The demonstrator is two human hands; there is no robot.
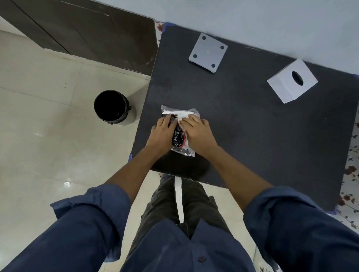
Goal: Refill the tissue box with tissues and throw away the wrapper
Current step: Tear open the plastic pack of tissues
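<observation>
A pack of tissues (179, 135) in a clear plastic wrapper with black and red print lies near the front left of the dark table (246, 122). My left hand (163, 131) grips its left side and my right hand (197, 131) grips its right side, fingers pinching the wrapper near the white tissue edge at the top. The white tissue box cover (292, 80) with an oval slot stands at the back right. Its flat white base (208, 52) with dark corner dots lies at the back middle.
A round bin (111, 107) with a black liner stands on the tiled floor left of the table. A dark cabinet runs along the back left. A floral cloth shows at the table's right edge. A wall rises behind the table.
</observation>
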